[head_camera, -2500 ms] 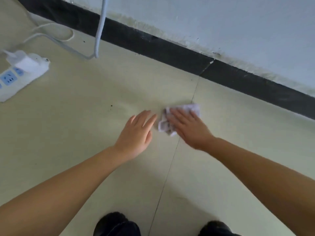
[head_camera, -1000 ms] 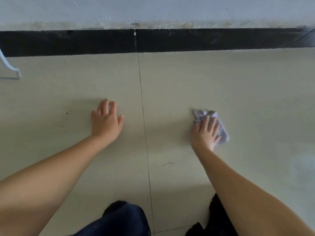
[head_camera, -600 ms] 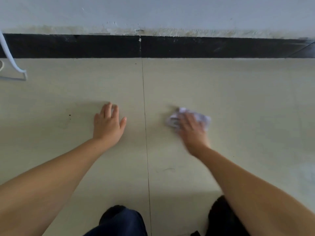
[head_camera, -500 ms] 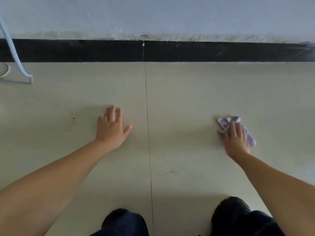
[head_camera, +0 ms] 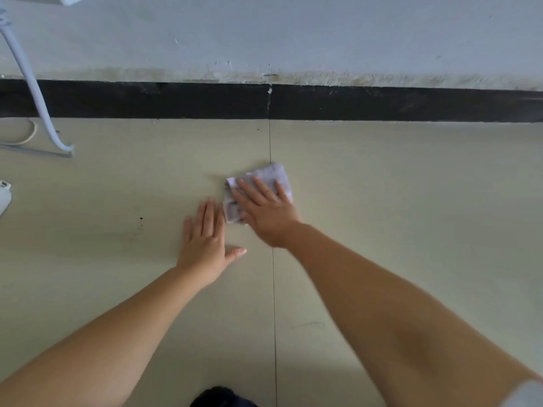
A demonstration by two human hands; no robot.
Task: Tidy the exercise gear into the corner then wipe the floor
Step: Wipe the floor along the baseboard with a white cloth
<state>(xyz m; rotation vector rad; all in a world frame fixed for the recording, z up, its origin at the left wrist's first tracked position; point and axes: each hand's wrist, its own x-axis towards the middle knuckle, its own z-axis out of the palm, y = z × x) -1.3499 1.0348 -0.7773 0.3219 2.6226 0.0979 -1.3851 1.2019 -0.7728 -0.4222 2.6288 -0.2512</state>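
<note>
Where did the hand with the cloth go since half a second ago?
The right hand slid the cloth leftward across the floor, over the tile seam, ending beside the left hand. The left hand stayed flat on the floor, and the right hand's fingers stayed pressed on the cloth.

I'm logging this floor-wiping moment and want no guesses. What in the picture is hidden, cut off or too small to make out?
Head view:
- Cloth: its near part is hidden under the right hand.
- Power strip: cut off by the left edge.
- White cable: its upper end leaves the top edge.
- Dark speck on the floor: too small to identify.
- Exercise gear: none in view.
</note>
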